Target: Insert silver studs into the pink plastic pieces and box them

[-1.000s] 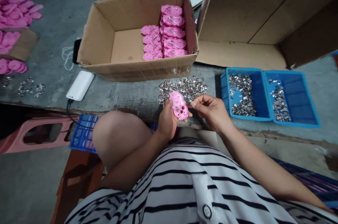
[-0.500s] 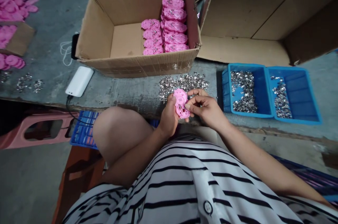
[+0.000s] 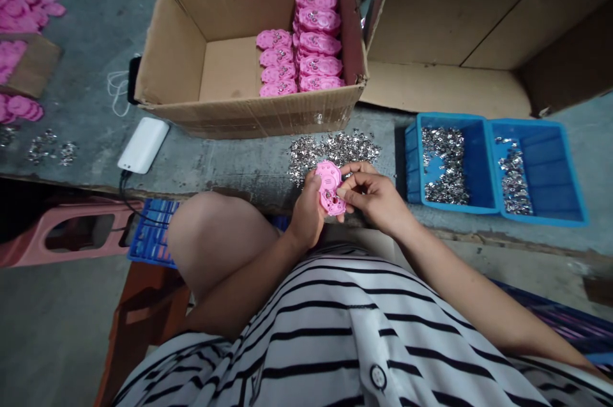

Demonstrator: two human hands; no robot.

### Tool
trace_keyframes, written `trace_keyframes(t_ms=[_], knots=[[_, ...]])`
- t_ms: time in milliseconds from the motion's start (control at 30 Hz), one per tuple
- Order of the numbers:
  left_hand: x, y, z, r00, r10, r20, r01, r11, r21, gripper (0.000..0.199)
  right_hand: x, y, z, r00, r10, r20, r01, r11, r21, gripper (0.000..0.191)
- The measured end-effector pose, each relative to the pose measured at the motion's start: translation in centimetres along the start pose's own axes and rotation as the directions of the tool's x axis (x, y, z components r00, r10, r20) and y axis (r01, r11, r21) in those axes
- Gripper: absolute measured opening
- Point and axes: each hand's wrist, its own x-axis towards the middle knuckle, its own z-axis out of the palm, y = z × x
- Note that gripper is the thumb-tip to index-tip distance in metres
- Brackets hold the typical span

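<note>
Left hand [image 3: 308, 212]: closed round one side of a pink plastic piece [image 3: 328, 181], held near the front edge of the worktop [image 3: 230, 161]. Right hand [image 3: 378, 196]: thumb and forefinger pinched together at the opposite side; whether anything small is gripped cannot be told. Step in hand: fingertip work near the openings; steady support and light, exact pressure are called for. Beyond: heaped metal parts [image 3: 352, 148], a carton [image 3: 230, 121] of stacked pink pieces [image 3: 320, 43], blue bins [image 3: 553, 158]

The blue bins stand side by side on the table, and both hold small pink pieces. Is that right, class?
Not quite: the head view shows small silvery pieces, not pink ones, in both the left bin and right bin. They do stand side by side on the table.
</note>
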Motion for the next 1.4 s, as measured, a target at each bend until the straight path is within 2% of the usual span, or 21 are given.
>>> trace_keyframes(t_ms=[100,267,433,467,533,567,633,733,867,967,1067,1133,1200,1267,1333,1400], knots=[[0.0,0.0,-0.1,1.000,-0.003,-0.006,0.003,1.000,0.002,0.026,0.0,0.4,0.1,0.999,-0.023,-0.025,0.022,0.999,-0.037,0.029],[-0.1,0.1,0.0,1.000,-0.015,-0.019,0.015,1.000,0.015,0.031,-0.3,1.4,1.0,0.986,-0.103,-0.131,0.097,0.994,-0.053,0.021],[-0.2,0.3,0.2,0.999,0.014,0.029,-0.014,1.000,0.019,0.030,-0.3,2.2,0.9,0.997,-0.052,-0.060,0.058,0.993,0.098,0.023],[-0.3,0.3,0.1,0.999,0.025,0.042,-0.026,0.999,0.025,0.030,-0.2,2.5,0.5,0.994,-0.079,-0.079,0.084,0.995,0.062,0.020],[-0.4,0.4,0.1,0.998,0.032,0.053,-0.035,0.998,0.043,0.030,0.0,3.4,-0.5,0.968,-0.180,-0.173,0.157,0.977,-0.142,0.012],[-0.4,0.5,0.0,0.998,0.030,0.050,-0.033,0.998,0.053,0.030,0.0,3.9,-1.1,0.949,-0.236,-0.211,0.170,0.943,-0.287,0.012],[-0.6,0.6,0.0,0.999,0.029,0.043,-0.032,0.997,0.067,0.029,-0.2,5.1,-2.3,0.927,-0.296,-0.233,0.123,0.823,-0.555,0.025],[-0.8,0.8,0.1,0.998,0.037,0.047,-0.041,0.996,0.085,0.027,-1.2,6.8,-3.4,0.944,-0.245,-0.223,-0.015,0.641,-0.767,0.048],[-0.9,0.9,0.3,0.999,0.025,0.048,-0.029,0.995,0.091,0.025,-2.8,8.1,-3.5,0.974,-0.114,-0.197,-0.108,0.533,-0.839,0.061],[-1.0,0.9,0.3,0.998,0.029,0.061,-0.035,0.994,0.103,0.024,-3.5,8.5,-3.1,0.983,-0.131,-0.132,-0.041,0.544,-0.838,0.061],[-1.0,0.9,0.3,0.998,0.030,0.059,-0.037,0.992,0.119,0.024,-3.6,8.5,-3.0,0.977,-0.206,-0.062,0.078,0.609,-0.789,0.060],[-1.0,0.9,0.3,0.998,0.032,0.054,-0.039,0.992,0.120,0.024,-3.6,8.3,-3.3,0.956,-0.276,-0.101,0.110,0.654,-0.748,0.058],[-1.0,0.9,0.2,0.998,0.038,0.054,-0.045,0.992,0.120,0.023,-3.5,8.1,-3.8,0.924,-0.333,-0.190,0.106,0.699,-0.707,0.053],[-1.0,0.9,0.2,0.997,0.040,0.060,-0.047,0.991,0.122,0.023,-3.6,7.9,-4.2,0.902,-0.341,-0.266,0.085,0.743,-0.664,0.046],[-1.0,0.9,0.2,0.997,0.037,0.061,-0.044,0.991,0.126,0.023,-3.7,7.7,-4.2,0.900,-0.323,-0.294,0.065,0.765,-0.640,0.038],[-1.0,0.9,0.2,0.998,0.030,0.061,-0.038,0.991,0.130,0.023,-3.8,7.7,-4.0,0.909,-0.316,-0.274,0.068,0.758,-0.648,0.030]])
